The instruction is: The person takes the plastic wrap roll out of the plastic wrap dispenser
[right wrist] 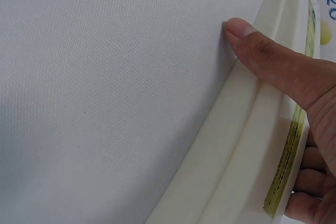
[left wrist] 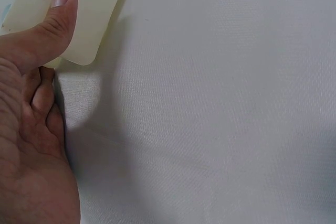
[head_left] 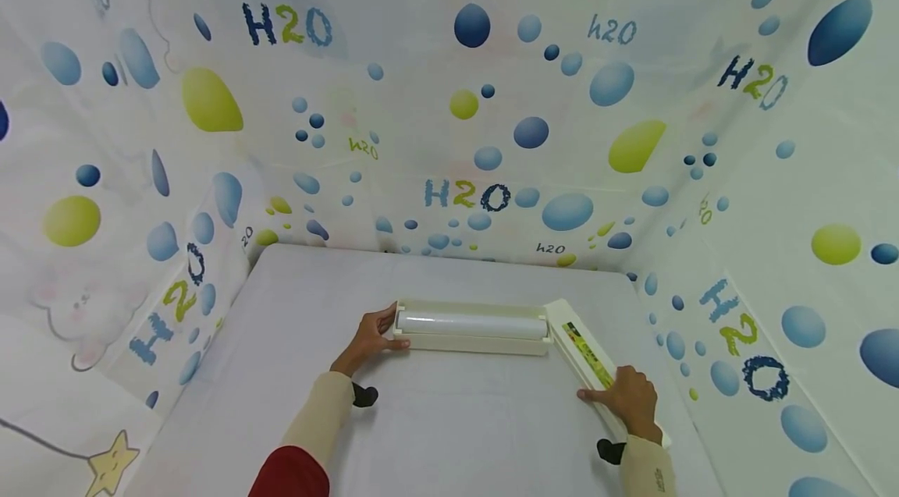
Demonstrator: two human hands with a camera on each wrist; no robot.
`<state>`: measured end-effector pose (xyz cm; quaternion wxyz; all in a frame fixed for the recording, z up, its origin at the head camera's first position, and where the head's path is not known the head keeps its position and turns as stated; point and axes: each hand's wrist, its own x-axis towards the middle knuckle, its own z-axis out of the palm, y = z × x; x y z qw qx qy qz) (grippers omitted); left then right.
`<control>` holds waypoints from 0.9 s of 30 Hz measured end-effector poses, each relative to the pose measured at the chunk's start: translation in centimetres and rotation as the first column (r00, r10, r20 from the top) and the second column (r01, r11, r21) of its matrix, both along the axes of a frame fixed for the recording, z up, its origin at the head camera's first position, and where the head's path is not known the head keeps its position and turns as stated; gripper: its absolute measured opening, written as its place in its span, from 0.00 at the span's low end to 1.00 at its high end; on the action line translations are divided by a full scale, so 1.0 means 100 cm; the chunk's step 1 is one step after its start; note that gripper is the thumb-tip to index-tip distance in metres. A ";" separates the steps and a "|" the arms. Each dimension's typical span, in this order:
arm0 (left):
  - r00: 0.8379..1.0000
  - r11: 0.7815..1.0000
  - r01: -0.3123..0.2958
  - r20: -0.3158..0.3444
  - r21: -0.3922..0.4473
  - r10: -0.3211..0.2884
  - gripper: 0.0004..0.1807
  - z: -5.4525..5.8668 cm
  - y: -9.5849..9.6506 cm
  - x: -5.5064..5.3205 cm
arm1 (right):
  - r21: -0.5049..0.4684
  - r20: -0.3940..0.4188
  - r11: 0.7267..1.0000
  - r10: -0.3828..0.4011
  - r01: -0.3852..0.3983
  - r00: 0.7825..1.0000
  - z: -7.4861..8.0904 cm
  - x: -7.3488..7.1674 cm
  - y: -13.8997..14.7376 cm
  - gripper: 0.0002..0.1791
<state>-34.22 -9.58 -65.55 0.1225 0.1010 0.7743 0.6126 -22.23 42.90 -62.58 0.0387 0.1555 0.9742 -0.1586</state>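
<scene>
A cream cling film dispenser [head_left: 477, 345] lies lengthwise on the white table, with a shiny roll of film [head_left: 470, 324] inside its open top. At its left end my left hand [head_left: 368, 339] grips the casing, thumb in front and fingers behind. The left wrist view shows the thumb against the dispenser's rounded end [left wrist: 92, 27]; the fingertips are hidden. A long cream lid [head_left: 562, 319] with a yellow-green label [head_left: 588, 355] slants from the dispenser's right end towards me. My right hand [head_left: 632, 399] holds this lid near its closer end, thumb across one edge, fingers at the other.
The white tabletop [head_left: 477, 434] extends in front of the dispenser. Behind it and at both sides hang white sheets [head_left: 421, 91] printed with blue and green bubbles and H2O lettering. A dark strap end [head_left: 364, 395] sticks out at the left wrist.
</scene>
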 end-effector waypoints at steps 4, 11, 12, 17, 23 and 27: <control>1.000 1.000 0.010 -0.015 0.010 -0.010 0.55 -0.002 -0.001 0.000 | -0.001 0.009 1.000 -0.006 0.006 1.000 -0.001 0.001 0.000 0.51; 0.999 1.000 0.025 -0.035 0.016 -0.024 0.55 -0.001 -0.002 -0.001 | -0.008 0.021 1.000 -0.002 0.002 1.000 0.003 0.003 -0.003 0.51; 0.999 1.000 0.024 -0.033 0.017 -0.024 0.55 -0.001 -0.001 -0.001 | -0.008 0.026 1.000 -0.001 0.002 1.000 0.003 0.003 -0.003 0.51; 0.999 0.999 0.031 -0.040 0.009 -0.031 0.54 0.001 -0.001 0.002 | -0.008 0.070 1.000 0.004 -0.003 0.998 0.004 0.003 -0.003 0.53; 0.999 0.999 0.035 -0.041 0.005 -0.034 0.55 0.001 -0.003 0.003 | -0.020 0.119 0.999 0.031 -0.028 0.992 0.015 0.003 -0.002 0.54; 1.000 1.000 0.023 -0.020 0.019 -0.023 0.55 0.001 -0.002 0.002 | -0.023 0.091 0.998 0.054 -0.052 0.994 0.024 0.001 -0.001 0.51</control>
